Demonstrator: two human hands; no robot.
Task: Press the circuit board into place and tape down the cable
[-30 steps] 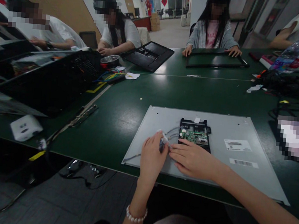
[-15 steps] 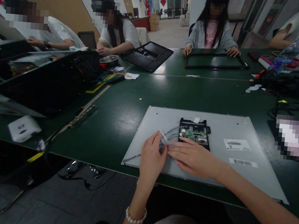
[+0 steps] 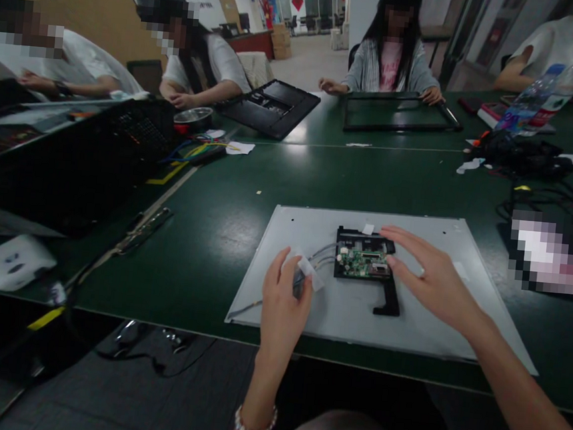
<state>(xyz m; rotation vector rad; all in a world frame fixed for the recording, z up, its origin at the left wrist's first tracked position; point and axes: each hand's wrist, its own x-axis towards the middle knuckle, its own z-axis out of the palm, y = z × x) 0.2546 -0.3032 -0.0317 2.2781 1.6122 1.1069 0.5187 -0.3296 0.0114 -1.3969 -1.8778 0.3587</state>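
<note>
A grey display panel [image 3: 255,286] lies back side up on the green table in front of me. On it sits a black bracket [image 3: 389,298] carrying a green circuit board [image 3: 360,263]. Thin grey cables [image 3: 324,250] run left from the board to my left hand [image 3: 283,302], whose thumb and fingers pinch a whitish translucent piece of tape [image 3: 311,274] over them. Fingers apart, my right hand [image 3: 429,278] hovers at the bracket's right side and holds nothing. Close to its fingertips, a small white tab [image 3: 368,229] sticks to the bracket's top edge.
An open black computer case [image 3: 70,162] stands at the left, with a white box-like device [image 3: 17,262] before it. Across the table are a black back cover [image 3: 273,107] and a person with a black frame [image 3: 399,126]. Bottles [image 3: 552,98], cables and a phone [image 3: 551,255] lie right.
My right hand has left the tape and moved up and right to the bracket, its fingers spreading. My left hand stays by the cables. The person opposite has lifted one hand off the frame.
</note>
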